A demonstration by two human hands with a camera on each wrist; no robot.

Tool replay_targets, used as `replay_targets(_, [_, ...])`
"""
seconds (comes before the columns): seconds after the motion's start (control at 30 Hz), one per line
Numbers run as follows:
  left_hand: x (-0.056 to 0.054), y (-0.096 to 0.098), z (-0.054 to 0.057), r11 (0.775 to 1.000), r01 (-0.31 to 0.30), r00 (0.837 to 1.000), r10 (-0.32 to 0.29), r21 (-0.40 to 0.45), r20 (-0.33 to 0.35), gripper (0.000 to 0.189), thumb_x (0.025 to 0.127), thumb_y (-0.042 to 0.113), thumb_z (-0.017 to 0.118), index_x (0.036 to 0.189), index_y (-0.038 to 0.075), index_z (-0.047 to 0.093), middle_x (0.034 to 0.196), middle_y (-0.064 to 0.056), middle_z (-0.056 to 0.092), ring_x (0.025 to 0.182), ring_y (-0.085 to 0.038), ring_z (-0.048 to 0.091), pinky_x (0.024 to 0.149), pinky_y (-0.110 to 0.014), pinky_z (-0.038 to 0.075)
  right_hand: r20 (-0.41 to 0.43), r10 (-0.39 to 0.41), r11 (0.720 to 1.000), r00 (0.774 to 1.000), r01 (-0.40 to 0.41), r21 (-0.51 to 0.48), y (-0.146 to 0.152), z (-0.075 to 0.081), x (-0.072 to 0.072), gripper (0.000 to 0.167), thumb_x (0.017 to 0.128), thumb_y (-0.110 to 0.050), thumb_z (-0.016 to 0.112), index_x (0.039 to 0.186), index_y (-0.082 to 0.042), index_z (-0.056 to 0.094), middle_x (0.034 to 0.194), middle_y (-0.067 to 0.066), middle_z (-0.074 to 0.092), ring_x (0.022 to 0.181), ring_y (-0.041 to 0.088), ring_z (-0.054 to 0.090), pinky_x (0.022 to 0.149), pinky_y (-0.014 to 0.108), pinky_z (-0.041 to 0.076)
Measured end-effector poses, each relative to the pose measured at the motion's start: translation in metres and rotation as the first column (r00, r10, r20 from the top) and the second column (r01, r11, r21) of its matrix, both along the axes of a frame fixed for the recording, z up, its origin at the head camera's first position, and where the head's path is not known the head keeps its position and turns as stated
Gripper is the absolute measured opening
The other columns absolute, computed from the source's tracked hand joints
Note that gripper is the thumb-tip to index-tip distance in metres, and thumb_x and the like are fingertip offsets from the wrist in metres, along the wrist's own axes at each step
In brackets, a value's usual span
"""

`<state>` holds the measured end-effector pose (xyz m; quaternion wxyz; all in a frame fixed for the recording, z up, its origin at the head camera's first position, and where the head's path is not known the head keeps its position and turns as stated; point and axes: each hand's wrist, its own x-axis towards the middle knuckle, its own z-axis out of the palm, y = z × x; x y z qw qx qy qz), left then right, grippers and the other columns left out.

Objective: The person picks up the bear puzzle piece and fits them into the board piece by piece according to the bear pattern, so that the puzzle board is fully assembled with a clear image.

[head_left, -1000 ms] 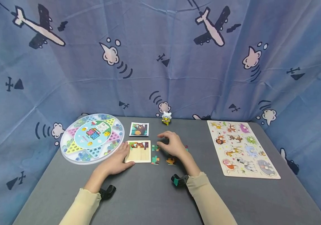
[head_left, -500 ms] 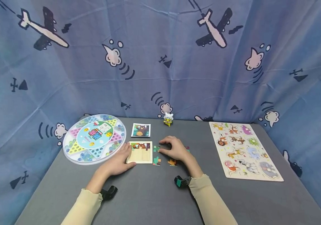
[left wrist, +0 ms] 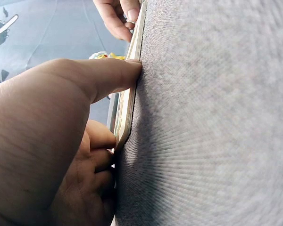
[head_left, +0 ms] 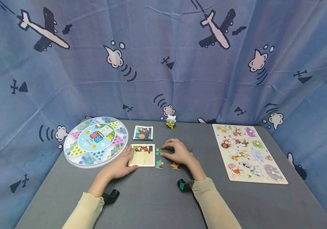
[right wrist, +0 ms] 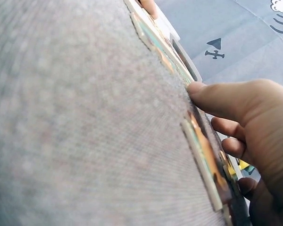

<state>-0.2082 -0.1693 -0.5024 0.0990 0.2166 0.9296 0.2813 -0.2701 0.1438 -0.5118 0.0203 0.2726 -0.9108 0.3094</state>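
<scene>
In the head view a small wooden puzzle tray [head_left: 142, 159] lies flat, a strip of bear picture fitted along its top. My left hand [head_left: 121, 163] holds its lower left corner, fingers along the left side; in the left wrist view the thumb [left wrist: 125, 75] presses its front edge. To the right, my right hand [head_left: 178, 152] has thumb and index finger at the edges of a green puzzle piece [head_left: 158, 151] on the table. The index fingertip is hidden in the right wrist view. Below lie another green piece [head_left: 159, 164] and an orange-brown piece [head_left: 175, 165].
A bear picture card [head_left: 143, 132] lies behind the tray. On the left is a round marble board game [head_left: 95, 141]; on the right, an animal puzzle board [head_left: 249, 154]. A small figurine [head_left: 171, 121] stands near the curtain [head_left: 140, 57]. Another piece [head_left: 190, 150] is partly behind the right wrist.
My right hand has come down from just above the green piece, bringing thumb and index finger to its edges. My left hand stays at the tray. The head view has shifted slightly.
</scene>
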Motion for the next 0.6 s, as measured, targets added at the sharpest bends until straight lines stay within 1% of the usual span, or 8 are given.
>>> replay_targets(0.1, [0.0000,0.0000,0.0005,1.000,-0.003,1.000,0.003,0.001,0.003,0.089,0.103,0.036,0.068,0.161,-0.016,0.024,0.172,-0.033,0.011,0.161,-0.048,0.010,0.131,-0.058,0.015,-0.012,0.009,1.000,1.000,-0.009,0.002,-0.0001,-0.0005,-0.0006,0.023,0.093,-0.025,0.085,0.113,-0.014,0.082,0.120,0.006,0.069,0.116,0.027,0.060,0.104,0.052,0.050])
replay_targets(0.23, [0.0006,0.0003,0.0024,1.000,0.000,1.000,0.000,-0.005,0.004,0.089,0.103,0.036,0.067,0.161,-0.016,0.024,0.172,-0.032,0.010,0.161,-0.048,0.009,0.131,-0.058,0.015,-0.007,0.003,1.000,1.000,-0.003,0.012,-0.0012,0.0007,0.0015,0.023,0.094,-0.025,0.084,0.114,-0.014,0.082,0.122,0.006,0.068,0.117,0.028,0.058,0.105,0.056,0.047])
replay_targets(0.33, [0.0012,0.0009,0.0039,1.000,0.003,1.000,-0.003,-0.007,0.006,0.088,0.103,0.036,0.067,0.161,-0.016,0.023,0.172,-0.033,0.010,0.161,-0.048,0.009,0.131,-0.058,0.015,-0.012,0.008,1.000,1.000,-0.008,0.026,-0.0023,0.0026,0.0034,0.022,0.095,-0.026,0.082,0.114,-0.015,0.081,0.123,0.007,0.067,0.117,0.029,0.057,0.102,0.058,0.044])
replay_targets(0.47, [0.0011,0.0011,0.0045,1.000,0.000,1.000,0.000,-0.012,0.010,0.089,0.103,0.036,0.067,0.161,-0.016,0.023,0.172,-0.032,0.010,0.161,-0.048,0.009,0.131,-0.058,0.015,-0.029,0.023,0.998,0.999,-0.022,0.053,-0.0028,0.0021,0.0037,0.019,0.098,-0.026,0.079,0.114,-0.016,0.080,0.124,0.006,0.067,0.117,0.028,0.057,0.098,0.055,0.043])
replay_targets(0.6, [0.0012,0.0009,0.0041,1.000,-0.001,1.000,0.001,-0.002,0.010,0.089,0.103,0.036,0.067,0.160,-0.016,0.024,0.172,-0.033,0.011,0.161,-0.049,0.010,0.131,-0.058,0.015,-0.031,0.024,0.998,0.999,-0.022,0.064,-0.0030,0.0003,0.0030,0.019,0.098,-0.027,0.079,0.115,-0.017,0.079,0.125,0.006,0.066,0.118,0.027,0.056,0.096,0.052,0.042])
